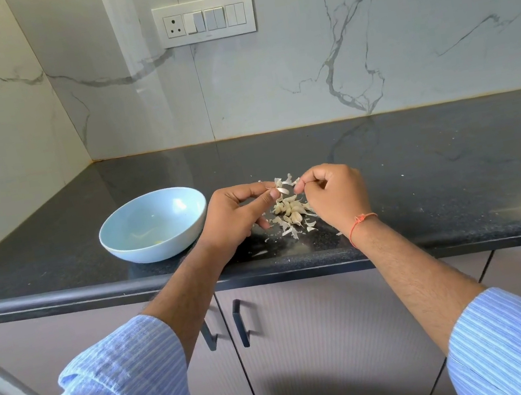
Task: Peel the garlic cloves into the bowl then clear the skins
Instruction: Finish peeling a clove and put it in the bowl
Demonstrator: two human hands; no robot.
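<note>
Pale blue, the bowl stood left of centre in the frame on the black counter. Inside it I saw a few small pale pieces at the bottom, likely peeled cloves; I could not count them. My left hand and right hand met at frame centre, just right of the bowl. Both pinched one garlic clove between thumb and fingertips, the remaining fingers curled. The clove was held above the counter, apart from the bowl. Directly below it, between the two hands, lay a pile of unpeeled cloves, with loose skins scattered around it on the counter. An orange thread circled the right wrist.
</note>
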